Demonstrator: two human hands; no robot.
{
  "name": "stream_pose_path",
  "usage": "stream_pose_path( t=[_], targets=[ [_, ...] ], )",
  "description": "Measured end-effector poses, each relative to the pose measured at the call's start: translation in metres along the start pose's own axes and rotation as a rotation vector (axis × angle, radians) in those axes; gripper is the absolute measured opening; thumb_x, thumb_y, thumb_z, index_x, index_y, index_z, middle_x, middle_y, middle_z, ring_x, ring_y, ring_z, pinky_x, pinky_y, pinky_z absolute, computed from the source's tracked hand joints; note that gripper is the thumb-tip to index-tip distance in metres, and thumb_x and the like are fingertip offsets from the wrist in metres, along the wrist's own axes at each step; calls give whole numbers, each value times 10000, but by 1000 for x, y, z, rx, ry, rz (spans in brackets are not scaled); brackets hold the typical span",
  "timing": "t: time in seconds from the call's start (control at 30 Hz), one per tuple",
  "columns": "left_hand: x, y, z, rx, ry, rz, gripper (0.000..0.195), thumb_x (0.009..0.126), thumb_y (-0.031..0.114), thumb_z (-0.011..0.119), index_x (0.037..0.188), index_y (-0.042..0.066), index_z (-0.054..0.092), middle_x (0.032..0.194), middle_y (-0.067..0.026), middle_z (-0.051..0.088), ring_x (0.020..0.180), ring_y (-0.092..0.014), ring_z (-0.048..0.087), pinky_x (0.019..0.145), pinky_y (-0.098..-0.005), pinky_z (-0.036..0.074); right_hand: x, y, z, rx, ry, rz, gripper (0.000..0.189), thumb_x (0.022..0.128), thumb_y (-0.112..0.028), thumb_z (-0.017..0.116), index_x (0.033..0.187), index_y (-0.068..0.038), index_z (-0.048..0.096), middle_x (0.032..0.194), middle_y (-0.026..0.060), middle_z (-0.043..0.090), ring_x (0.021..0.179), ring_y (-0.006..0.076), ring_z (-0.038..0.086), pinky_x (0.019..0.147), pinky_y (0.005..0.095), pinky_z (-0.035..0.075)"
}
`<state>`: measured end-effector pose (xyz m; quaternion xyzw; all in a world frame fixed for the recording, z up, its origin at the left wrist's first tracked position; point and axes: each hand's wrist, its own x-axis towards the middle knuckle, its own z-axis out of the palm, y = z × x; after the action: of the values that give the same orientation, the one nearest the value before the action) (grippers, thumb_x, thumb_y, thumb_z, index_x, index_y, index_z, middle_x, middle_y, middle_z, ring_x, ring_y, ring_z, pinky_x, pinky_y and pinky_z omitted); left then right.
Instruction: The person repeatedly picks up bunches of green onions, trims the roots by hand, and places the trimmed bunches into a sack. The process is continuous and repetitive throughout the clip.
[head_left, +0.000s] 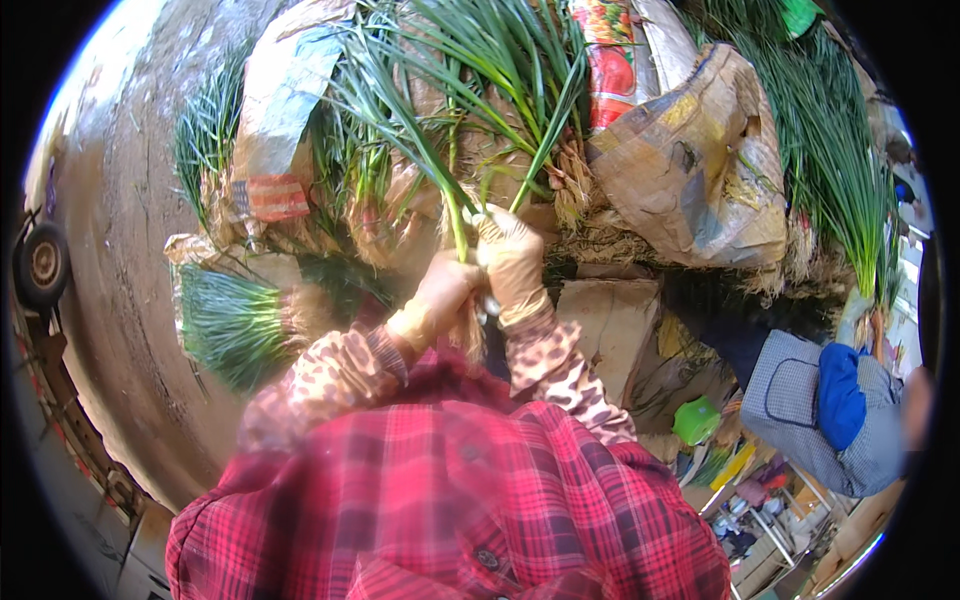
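My left hand (448, 289), in a pale glove, is closed around the lower stems of several green onions (454, 214); their pale roots hang below it. Against it, my right hand (511, 251), gloved too, pinches green stems near their base, with one leafy stalk (541, 166) slanting up to the right. Just beyond my hands a bunch of green onions (525, 97) lies with its roots towards me. To the left, another bunch (232, 319) rests with its leaves pointing left. Which stalks each hand grips is partly hidden by the fingers.
Woven sacks (697, 172) lie among more onion bunches (832, 172) across the far side. A flattened brown sack (607, 326) is right of my hands. A person in a checked top (787, 412) is at the right, near a green bowl (696, 420). A wheel (43, 265) stands far left.
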<state>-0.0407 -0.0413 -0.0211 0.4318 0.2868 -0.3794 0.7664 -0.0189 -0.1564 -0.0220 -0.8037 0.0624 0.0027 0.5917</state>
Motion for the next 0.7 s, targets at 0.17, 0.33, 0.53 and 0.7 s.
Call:
stream_pose_path(
  t=[0.17, 0.33, 0.53, 0.7],
  targets=[
    [-16, 25, -17, -96, -107, -40, 155, 895, 62, 526, 945, -64, 601, 665, -120, 649, 466, -123, 583, 403, -172, 445, 38, 8, -88, 1146, -182, 461, 155, 900, -60, 510, 807, -2, 620, 710, 54, 643, 385, 65, 392, 349, 212, 351],
    [-44, 56, -22, -267, -316, 251, 225, 792, 133, 658, 943, -18, 588, 806, -97, 640, 635, -129, 609, 563, -215, 504, 7, 33, -87, -797, -780, -77, 152, 829, -120, 640, 971, -89, 683, 917, 74, 681, 831, 172, 649, 726, 240, 529],
    [-25, 49, -13, -283, -322, 277, 376, 802, 218, 677, 1093, 17, 550, 662, 22, 537, 544, -71, 519, 433, -178, 385, 70, 69, -56, -996, 27, -314, 265, 794, -104, 646, 1053, -50, 629, 922, 102, 662, 809, 245, 634, 755, 345, 520],
    [-23, 41, -19, -384, -450, 266, 352, 881, 270, 570, 1146, 41, 531, 563, 68, 432, 408, -50, 374, 376, -195, 275, 119, 3, -103, -523, -51, -182, 114, 813, -151, 640, 857, -64, 699, 859, 50, 685, 744, 150, 629, 705, 296, 501]
  ],
)
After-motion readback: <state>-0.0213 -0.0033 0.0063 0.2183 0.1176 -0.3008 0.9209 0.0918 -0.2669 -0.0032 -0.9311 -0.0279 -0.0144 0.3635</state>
